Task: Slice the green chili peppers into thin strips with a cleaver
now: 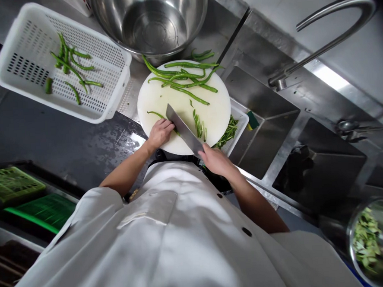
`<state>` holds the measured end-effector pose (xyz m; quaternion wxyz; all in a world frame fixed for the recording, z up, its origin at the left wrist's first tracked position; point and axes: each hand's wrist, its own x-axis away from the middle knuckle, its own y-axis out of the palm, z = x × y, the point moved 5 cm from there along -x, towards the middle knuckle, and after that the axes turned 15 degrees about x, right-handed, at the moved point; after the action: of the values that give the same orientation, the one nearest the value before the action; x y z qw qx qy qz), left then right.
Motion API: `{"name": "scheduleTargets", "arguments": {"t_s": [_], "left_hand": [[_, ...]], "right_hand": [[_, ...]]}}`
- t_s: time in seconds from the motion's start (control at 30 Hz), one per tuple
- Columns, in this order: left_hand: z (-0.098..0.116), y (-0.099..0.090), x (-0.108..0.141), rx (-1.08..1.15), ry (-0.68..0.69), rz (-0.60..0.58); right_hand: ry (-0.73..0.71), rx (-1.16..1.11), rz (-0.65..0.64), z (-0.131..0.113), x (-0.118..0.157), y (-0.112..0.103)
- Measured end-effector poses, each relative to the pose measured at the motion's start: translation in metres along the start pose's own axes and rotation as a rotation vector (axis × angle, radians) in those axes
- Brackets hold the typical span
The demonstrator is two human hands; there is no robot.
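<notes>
While looking left, notice a white basket (pixel 120 93), then a steel bowl (pixel 112 14) at the far side, beyond the round board (pixel 215 109). Over that, see a knife (pixel 184 128), clasped by the handle in the right hand (pixel 216 159); beside the blade, left hand (pixel 161 132) with grip bunched, pinning a slim green pepper (pixel 155 113) against the board. Judge it light, firm but bendable, probably slick; best held along the uncut length, fingertips tucked back. Right of it, find small cut pieces (pixel 197 122).
</notes>
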<state>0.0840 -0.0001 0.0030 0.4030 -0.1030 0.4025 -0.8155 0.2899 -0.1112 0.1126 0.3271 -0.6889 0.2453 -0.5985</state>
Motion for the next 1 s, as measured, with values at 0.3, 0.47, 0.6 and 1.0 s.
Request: {"name": "scheduleTargets", "arguments": {"t_s": [0.3,0.47,0.6,1.0], "left_hand": [[-0.027,-0.037,-0.002,-0.080,-0.038,0.123],[-0.039,-0.037,-0.005,-0.046,-0.025,0.084],[-0.038,-0.035,-0.004,-0.074,-0.011,0.100],[-0.043,-0.033,-0.002,-0.019,-0.033,0.099]], "right_hand": [[0.002,-0.029,0.067,-0.010,-0.022,0.003],[0.027,0.017,0.020,-0.005,0.006,-0.012],[-0.007,-0.016,0.031,-0.022,-0.011,-0.013],[-0.006,-0.096,0.112,-0.029,-0.042,-0.012]]}}
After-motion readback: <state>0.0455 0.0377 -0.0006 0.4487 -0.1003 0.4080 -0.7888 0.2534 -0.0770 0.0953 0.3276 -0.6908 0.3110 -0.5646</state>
